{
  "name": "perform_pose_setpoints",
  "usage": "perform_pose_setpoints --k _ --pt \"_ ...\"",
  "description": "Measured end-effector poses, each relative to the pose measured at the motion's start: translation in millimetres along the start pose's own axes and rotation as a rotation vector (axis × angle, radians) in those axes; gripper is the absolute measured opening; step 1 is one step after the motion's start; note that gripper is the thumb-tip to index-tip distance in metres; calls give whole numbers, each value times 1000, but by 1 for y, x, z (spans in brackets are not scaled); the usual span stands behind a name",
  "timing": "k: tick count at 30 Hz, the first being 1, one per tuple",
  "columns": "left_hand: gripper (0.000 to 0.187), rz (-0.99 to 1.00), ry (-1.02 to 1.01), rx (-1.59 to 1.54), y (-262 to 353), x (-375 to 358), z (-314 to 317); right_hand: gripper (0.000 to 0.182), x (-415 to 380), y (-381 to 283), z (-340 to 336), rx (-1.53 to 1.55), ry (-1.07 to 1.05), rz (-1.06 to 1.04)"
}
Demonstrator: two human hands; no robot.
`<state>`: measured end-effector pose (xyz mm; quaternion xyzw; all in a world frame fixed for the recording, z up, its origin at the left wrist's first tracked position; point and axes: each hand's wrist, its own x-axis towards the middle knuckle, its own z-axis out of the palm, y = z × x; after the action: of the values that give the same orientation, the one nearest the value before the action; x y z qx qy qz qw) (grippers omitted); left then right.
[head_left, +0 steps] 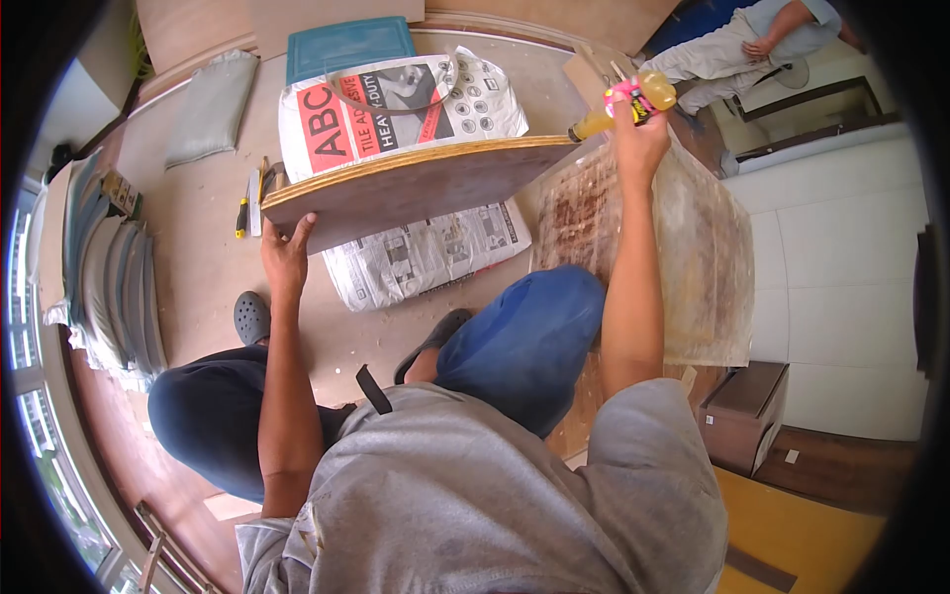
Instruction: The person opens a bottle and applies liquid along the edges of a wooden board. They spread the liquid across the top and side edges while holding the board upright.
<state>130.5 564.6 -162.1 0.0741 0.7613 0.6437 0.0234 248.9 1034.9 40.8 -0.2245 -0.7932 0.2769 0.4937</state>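
A brown-faced plywood board [416, 193] stands on its long side across the white tile adhesive bag [495, 104], its layered yellowish edge facing up. At the board's left end my left hand [285, 259] grips it, thumb on the near face and the other fingers partly hidden. My right hand [641, 147] is wrapped around a squeeze bottle of yellow glue [597, 121] with a pink label. The bottle is tipped down to the left, its nozzle right at the right end of the board's top edge.
A teal panel [348, 45] lies behind the bag, with a grey sack [213, 107] to its left. A yellow-handled screwdriver [241, 218] lies left of the board. At right is a stained sheet [693, 247]. Another person [747, 45] is at the upper right. Stacked bags [109, 277] stand at left.
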Motion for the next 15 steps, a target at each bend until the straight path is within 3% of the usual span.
perform_pose_setpoints --k 5,8,13,15 --pt "61 -2 1 -20 2 2 1 50 -13 -15 12 -37 -118 -4" --pt "61 -2 -13 -18 1 -4 -1 50 4 9 8 -310 -32 -21" --pt "61 5 3 1 9 -5 1 48 11 -13 7 -139 -28 -25" --pt "59 -12 0 -11 9 -5 0 48 -3 -25 13 -65 -122 -54"
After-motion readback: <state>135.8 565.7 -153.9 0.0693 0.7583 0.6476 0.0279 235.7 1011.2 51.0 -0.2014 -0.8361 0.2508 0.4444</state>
